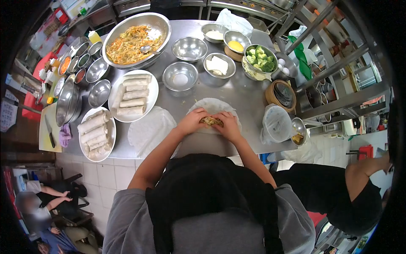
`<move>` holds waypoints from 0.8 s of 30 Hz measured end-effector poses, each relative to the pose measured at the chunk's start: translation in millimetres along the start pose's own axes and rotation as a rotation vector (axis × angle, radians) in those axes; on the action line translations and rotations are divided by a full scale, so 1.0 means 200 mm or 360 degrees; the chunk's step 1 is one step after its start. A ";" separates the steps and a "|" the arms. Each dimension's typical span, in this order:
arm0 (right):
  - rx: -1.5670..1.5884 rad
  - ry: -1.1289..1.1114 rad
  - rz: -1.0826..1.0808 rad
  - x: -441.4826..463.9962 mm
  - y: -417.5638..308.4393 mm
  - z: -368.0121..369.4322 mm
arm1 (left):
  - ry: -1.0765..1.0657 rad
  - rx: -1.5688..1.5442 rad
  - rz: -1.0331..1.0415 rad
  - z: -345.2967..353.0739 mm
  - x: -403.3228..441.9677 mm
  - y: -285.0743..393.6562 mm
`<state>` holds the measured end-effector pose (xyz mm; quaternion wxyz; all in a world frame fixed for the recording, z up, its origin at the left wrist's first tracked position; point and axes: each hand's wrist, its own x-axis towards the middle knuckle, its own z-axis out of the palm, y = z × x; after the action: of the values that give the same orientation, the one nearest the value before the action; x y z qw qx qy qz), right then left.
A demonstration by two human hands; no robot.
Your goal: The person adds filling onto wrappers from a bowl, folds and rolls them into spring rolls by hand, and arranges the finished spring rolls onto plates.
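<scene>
A thin round spring roll wrapper lies on the steel table in front of me. On its near part sits a short heap of shredded spring roll filling. My left hand closes around the left end of the heap, fingers curled inward. The right end is held the same way by my right hand. Both thumbs and parts of the fingertips are hard to make out. Left of my hands lies a stack of wrappers. Rolled spring rolls fill an oval plate and a second plate.
A large bowl of shredded filling with a spoon stands at the back left. Steel bowls line the middle. Broccoli and a plastic-lined bin are at right. A knife lies far left. Other people sit nearby.
</scene>
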<state>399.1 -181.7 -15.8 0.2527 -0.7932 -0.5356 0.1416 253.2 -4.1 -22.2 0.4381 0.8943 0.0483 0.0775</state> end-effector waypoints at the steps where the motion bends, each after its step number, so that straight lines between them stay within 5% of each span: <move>1: 0.0036 0.0034 -0.0033 -0.02 -0.03 -0.05 | 0.0052 0.0012 0.0055 -0.02 -0.02 0.03; 5: 0.0252 0.0051 -0.0125 -0.04 0.05 -0.14 | 0.0169 0.0048 0.0153 -0.06 -0.07 0.05; 18: 0.0588 0.0071 0.0471 -0.11 0.18 -0.18 | 0.0354 -0.0125 -0.0117 -0.06 -0.09 0.04; 24: 0.0494 0.0166 0.0484 -0.14 0.10 -0.04 | 0.0130 0.0245 0.0018 -0.02 -0.07 0.03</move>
<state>408.4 -215.6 -21.3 0.3749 -0.8227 -0.3677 0.2175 238.7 -7.3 -16.4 0.3652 0.9217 0.0670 0.1125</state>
